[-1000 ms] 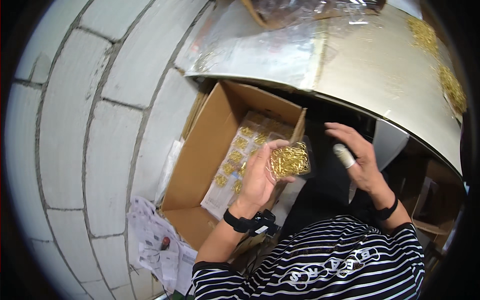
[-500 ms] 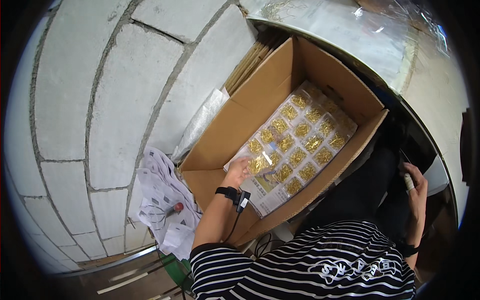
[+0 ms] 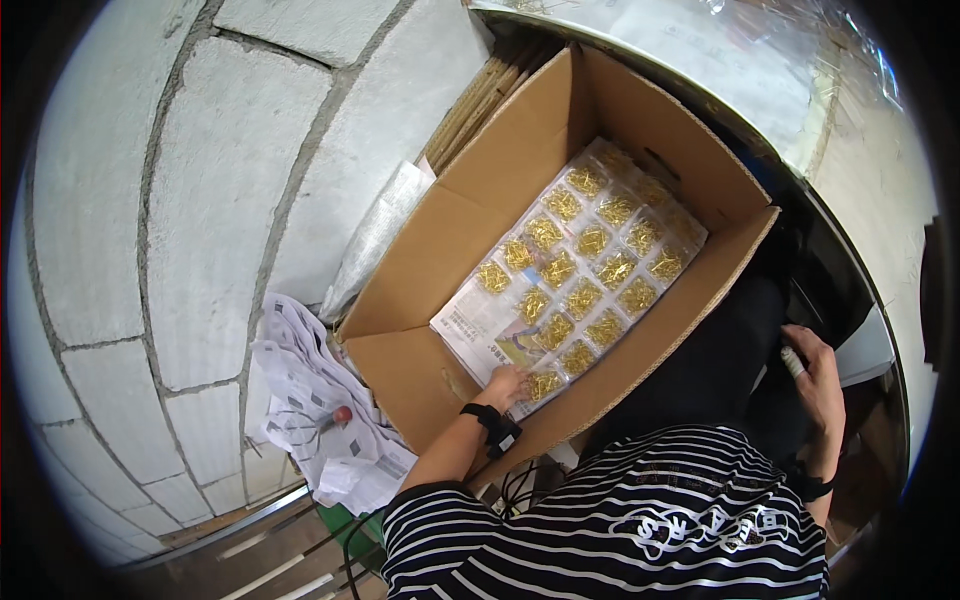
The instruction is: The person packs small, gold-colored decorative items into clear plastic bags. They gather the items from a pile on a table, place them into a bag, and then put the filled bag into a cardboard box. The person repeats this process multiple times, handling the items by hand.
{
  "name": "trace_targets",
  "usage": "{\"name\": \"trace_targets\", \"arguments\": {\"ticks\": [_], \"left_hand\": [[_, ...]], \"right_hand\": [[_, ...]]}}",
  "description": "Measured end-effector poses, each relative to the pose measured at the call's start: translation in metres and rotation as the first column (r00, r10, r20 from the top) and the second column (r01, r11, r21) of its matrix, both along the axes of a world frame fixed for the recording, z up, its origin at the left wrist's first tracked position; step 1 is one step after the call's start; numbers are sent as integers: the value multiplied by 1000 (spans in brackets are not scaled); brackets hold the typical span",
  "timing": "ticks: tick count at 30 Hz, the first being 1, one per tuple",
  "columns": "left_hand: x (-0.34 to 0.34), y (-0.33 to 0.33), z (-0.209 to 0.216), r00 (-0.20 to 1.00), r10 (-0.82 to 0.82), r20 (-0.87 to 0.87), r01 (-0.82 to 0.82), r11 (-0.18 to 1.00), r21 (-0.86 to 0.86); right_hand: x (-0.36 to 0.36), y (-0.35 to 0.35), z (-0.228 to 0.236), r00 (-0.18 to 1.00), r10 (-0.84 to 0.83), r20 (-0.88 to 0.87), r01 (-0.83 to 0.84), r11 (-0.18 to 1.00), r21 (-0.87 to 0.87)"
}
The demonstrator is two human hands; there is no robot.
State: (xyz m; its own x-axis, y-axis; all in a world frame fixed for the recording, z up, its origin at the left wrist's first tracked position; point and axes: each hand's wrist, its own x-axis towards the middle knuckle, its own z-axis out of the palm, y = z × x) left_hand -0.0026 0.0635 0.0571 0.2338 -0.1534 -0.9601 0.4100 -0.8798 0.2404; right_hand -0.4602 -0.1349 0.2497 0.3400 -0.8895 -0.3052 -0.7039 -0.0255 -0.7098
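Observation:
My left hand (image 3: 508,386) reaches into an open cardboard box (image 3: 400,270), at its near end. Its fingers close on the edge of a clear packet (image 3: 545,386) of thin gold-coloured metal pieces, which lies level with the others. Several more such packets (image 3: 582,298) lie in slanting rows on a stack topped with newspaper (image 3: 468,318). Part of that newspaper shows to the left of my hand. My right hand (image 3: 820,380) rests by my dark trouser leg, outside the box. A pale wrap covers one of its fingers. Its fingers are apart, with nothing visible in them.
Crumpled printed white sheets (image 3: 310,400) lie left of the box, with a small red ball-shaped thing (image 3: 342,414) on them. A block wall (image 3: 230,180) rises at the left. Flattened cardboard (image 3: 485,105) stands behind the box. A plastic-covered table (image 3: 690,50) borders the far right.
My left hand has moved nearer to me and slightly right, lowering a packet to the near end of the rows. My right hand stays by my leg. The view has shifted slightly.

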Motion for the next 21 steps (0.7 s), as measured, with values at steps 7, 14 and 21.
{"name": "trace_targets", "arguments": {"ticks": [7, 14, 21], "left_hand": [[25, -52, 13, 976, -190, 103, 206, 964, -170], [-38, -212, 74, 925, -291, 244, 371, 831, -415], [-114, -289, 147, 881, -346, 322, 466, 750, -469]], "right_hand": [[-25, 5, -1, 1000, 14, -22, -14, 999, -29], [-121, -79, 50, 996, -89, -31, 68, 903, -423], [-371, -200, 74, 622, -781, 66, 692, 508, -513]]}}
